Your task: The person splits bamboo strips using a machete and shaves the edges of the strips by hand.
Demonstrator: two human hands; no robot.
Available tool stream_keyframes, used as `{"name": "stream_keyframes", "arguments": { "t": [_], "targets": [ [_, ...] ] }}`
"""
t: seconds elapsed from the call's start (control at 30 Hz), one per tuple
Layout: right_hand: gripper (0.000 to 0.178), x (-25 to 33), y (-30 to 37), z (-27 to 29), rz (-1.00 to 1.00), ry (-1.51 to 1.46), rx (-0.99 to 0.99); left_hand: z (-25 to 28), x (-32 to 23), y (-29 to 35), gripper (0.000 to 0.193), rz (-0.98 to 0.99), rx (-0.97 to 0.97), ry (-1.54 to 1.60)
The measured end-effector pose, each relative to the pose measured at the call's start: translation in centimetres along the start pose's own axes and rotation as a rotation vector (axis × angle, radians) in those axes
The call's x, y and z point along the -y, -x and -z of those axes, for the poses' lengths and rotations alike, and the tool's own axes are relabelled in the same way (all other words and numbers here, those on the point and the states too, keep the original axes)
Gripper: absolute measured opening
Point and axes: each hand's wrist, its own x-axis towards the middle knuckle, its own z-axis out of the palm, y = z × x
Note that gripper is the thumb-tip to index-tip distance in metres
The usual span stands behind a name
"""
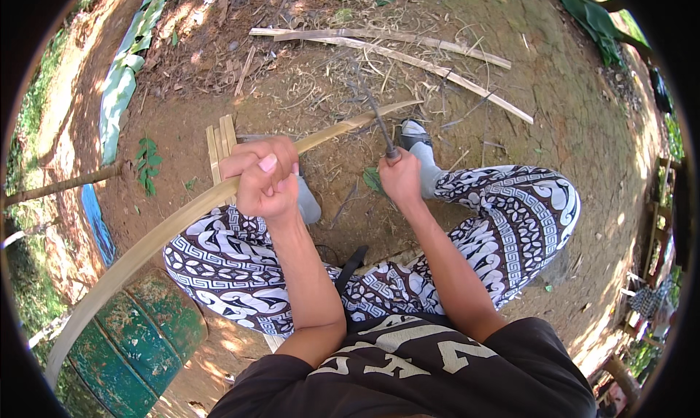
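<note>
My left hand is closed around a long pale bamboo strip. The strip curves from the lower left up past the hand and narrows to a thin tip over the ground ahead. In my right hand is the handle of a thin, dark-bladed knife, its blade pointing up and away. The blade crosses the strip near the tapered end; whether they touch I cannot tell. Beneath and beyond my left hand, several short split pieces stick out, partly hidden by it. My legs are bent apart on either side.
Two long split strips lie on the dirt ahead, among scattered shavings. At the lower left lies a rusty green drum. A stick and long pale-green leaves are on the left; a blue sheet lies nearby.
</note>
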Motion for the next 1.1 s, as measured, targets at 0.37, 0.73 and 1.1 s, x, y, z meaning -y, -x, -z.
{"name": "stream_keyframes", "arguments": {
  "t": [0.37,0.73,1.1],
  "targets": [
    [0.021,1.8,0.9,0.2,0.086,0.038,0.036,0.5,0.2,0.4,0.035,-0.047,-0.02,-0.04],
    [0.028,-3.9,-3.0,-1.5,0.078,0.166,-0.006,4.0,0.0,0.5,0.036,0.031,-0.092,0.049],
    [0.032,-4.1,-4.4,-0.5,0.036,0.404,0.012,5.6,0.0,0.8,0.037,0.033,-0.191,0.02]
  ]
}}
